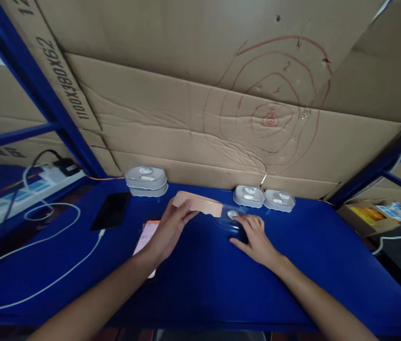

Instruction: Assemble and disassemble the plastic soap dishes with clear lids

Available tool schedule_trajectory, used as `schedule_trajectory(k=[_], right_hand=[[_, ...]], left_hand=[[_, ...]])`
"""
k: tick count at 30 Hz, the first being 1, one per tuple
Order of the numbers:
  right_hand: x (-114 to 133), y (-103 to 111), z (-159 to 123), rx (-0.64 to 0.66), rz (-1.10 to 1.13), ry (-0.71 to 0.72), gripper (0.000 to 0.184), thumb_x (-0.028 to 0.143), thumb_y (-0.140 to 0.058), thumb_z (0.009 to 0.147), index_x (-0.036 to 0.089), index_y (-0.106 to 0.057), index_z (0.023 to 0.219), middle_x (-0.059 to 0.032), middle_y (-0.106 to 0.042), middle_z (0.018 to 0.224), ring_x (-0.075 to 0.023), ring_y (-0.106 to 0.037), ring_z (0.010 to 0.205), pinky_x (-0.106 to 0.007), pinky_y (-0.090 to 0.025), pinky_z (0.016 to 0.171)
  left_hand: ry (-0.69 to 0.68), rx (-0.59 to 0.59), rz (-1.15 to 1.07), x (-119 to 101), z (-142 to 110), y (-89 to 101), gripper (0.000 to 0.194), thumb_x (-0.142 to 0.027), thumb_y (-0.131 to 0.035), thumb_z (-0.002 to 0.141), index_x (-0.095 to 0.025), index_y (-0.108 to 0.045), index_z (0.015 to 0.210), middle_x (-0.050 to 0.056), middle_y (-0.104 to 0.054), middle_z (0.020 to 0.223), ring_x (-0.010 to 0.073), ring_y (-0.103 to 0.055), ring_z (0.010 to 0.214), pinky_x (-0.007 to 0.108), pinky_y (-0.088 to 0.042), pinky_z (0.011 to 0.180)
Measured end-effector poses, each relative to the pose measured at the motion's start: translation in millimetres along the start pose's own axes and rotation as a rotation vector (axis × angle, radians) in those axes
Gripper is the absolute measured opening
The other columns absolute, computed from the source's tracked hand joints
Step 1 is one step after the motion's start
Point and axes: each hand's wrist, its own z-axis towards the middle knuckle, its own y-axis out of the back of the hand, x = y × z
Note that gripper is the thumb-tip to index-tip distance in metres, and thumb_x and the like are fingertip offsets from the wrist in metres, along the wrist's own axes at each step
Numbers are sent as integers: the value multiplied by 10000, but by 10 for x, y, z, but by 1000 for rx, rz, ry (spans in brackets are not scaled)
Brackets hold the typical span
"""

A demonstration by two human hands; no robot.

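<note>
My left hand (175, 225) is closed on the near left end of a peach-coloured shallow container (202, 203), held tilted above the blue table. Against its right end is a clear plastic lid (234, 225) with a round white sticker. My right hand (255, 234) grips the lid's right side, fingers on top near the sticker and thumb lower and apart. Whether lid and container are joined cannot be made out. A lit phone (146, 237) lies partly under my left wrist.
Grey-white lidded boxes stand at the back: a stack (146, 182) on the left and a pair (249, 196) on the right. A black phone (111, 210), a white cable (79, 260) and a power strip (26, 194) lie left. Cardboard (168, 118) walls the back; a small carton (364, 218) is right.
</note>
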Motion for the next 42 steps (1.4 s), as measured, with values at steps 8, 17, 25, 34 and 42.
schedule_trajectory(k=[8, 17, 25, 34, 42], right_hand=[[-99, 86, -37, -151, 443, -199, 604, 613, -482, 1051, 335, -450, 1586, -114, -480, 1633, -339, -468, 1501, -595, -424, 1197], [316, 183, -211, -70, 593, 62, 660, 586, -451, 1072, 348, -285, 1664, -78, -349, 1713, -302, -318, 1593, -558, -286, 1304], [417, 82, -281, 7, 371, 177, 850, 606, -514, 1038, 297, -93, 1708, -149, -193, 1743, -356, -239, 1613, -575, -345, 1272], [467, 89, -229, -18, 313, 289, 964, 675, -595, 966, 325, -85, 1706, -177, -167, 1720, -404, -237, 1600, -622, -360, 1241], [411, 70, -231, -31, 263, 298, 985, 651, -586, 985, 293, -23, 1709, -201, -156, 1718, -393, -244, 1597, -591, -394, 1229]], left_hand=[[320, 154, 50, 134, -111, -49, 501, -355, -874, 832, -239, -631, 1255, 61, -720, 1230, 256, -655, 1218, 428, -517, 1080], [229, 381, 271, 305, -346, -136, 897, -372, -960, 701, -301, -469, 1449, 108, -577, 1491, 352, -559, 1387, 470, -486, 1116], [92, 571, 409, 451, -414, -37, 909, -359, -911, 783, -335, -378, 1519, 127, -477, 1584, 342, -546, 1414, 518, -465, 1152], [-27, 534, 612, 399, -441, -33, 937, -409, -936, 738, -311, -414, 1509, 130, -520, 1553, 366, -542, 1410, 538, -426, 1188], [-48, 494, 648, 412, -440, -43, 905, -435, -909, 763, -298, -401, 1500, 137, -546, 1510, 356, -592, 1346, 492, -507, 1113]])
